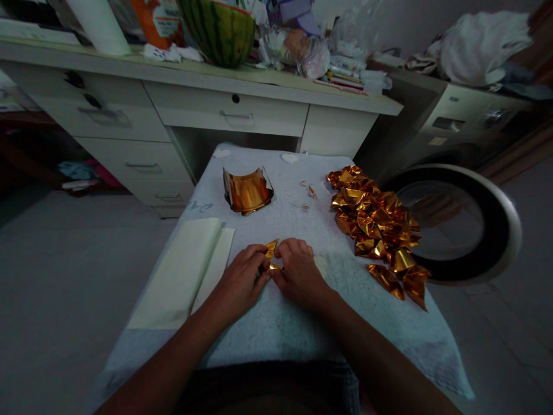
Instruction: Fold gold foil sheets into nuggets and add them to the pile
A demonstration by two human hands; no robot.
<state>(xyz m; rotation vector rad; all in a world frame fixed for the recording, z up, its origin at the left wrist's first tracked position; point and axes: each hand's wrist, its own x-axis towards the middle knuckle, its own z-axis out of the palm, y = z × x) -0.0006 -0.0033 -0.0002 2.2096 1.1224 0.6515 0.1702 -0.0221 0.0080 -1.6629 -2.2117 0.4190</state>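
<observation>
Between my hands is a small piece of gold foil [271, 249], partly covered by the fingers. My left hand [246, 274] pinches its left side, and my right hand [300, 271] is closed on its right side. Both hands are close together over the cloth-covered table [276, 340]. Beyond them stands a curved stack of gold foil sheets [248, 191]. A few thin wire-like bits [311, 192] lie to the right of that stack. Along the table's right side is a heap of folded gold foil pieces [375, 216].
Folded pale paper [181, 271] lies at the table's left. Behind is a white desk [233, 109] bearing a cut watermelon [220, 34], an orange packet [159, 23] and plastic bags. A washing machine with its round door [512, 225] swung out stands at the right.
</observation>
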